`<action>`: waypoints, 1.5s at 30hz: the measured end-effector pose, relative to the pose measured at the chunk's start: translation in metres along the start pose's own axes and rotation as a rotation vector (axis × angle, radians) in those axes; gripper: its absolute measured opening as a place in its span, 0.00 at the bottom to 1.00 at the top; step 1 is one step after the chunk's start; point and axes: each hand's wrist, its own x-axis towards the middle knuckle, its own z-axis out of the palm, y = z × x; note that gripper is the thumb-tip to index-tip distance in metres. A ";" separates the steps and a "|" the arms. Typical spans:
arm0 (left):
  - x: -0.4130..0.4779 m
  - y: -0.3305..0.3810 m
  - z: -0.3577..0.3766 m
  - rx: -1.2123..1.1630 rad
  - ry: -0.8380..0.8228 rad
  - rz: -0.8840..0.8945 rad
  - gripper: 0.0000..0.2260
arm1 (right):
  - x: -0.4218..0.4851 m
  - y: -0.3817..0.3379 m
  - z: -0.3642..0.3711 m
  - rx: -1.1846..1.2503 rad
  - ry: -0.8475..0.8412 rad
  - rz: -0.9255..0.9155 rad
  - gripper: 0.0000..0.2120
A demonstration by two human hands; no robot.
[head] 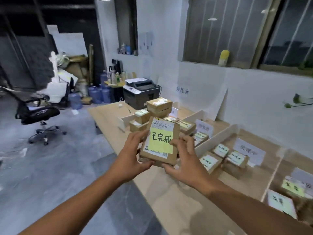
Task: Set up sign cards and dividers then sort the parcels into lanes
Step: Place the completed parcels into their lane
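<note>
I hold a brown parcel (160,141) above the worktop's (169,200) near edge, my left hand (133,153) and right hand (183,156) clamped on its sides, long axis upright, yellow note (160,141) facing me. Beyond it, white dividers (215,134) split the worktop into lanes holding labelled parcels beside sign cards (249,150).

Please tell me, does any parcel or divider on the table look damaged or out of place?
Nothing stands out. The white dividers stand upright, the parcels lie inside the lanes, and both hands hold one brown cardboard parcel with a yellow note, which looks intact.
</note>
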 end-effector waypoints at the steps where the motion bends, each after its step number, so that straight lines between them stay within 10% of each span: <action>1: 0.006 -0.018 -0.019 0.010 -0.001 -0.018 0.47 | 0.021 -0.005 0.020 0.013 -0.011 -0.011 0.35; 15: 0.144 -0.286 -0.064 0.127 -0.161 -0.164 0.44 | 0.229 0.103 0.221 0.026 -0.042 0.009 0.34; 32: 0.399 -0.522 0.049 0.042 -0.580 -0.129 0.43 | 0.406 0.294 0.303 -0.106 -0.072 0.622 0.43; 45: 0.434 -0.647 0.115 0.014 -0.940 -0.199 0.42 | 0.455 0.346 0.406 -0.226 -0.268 1.087 0.40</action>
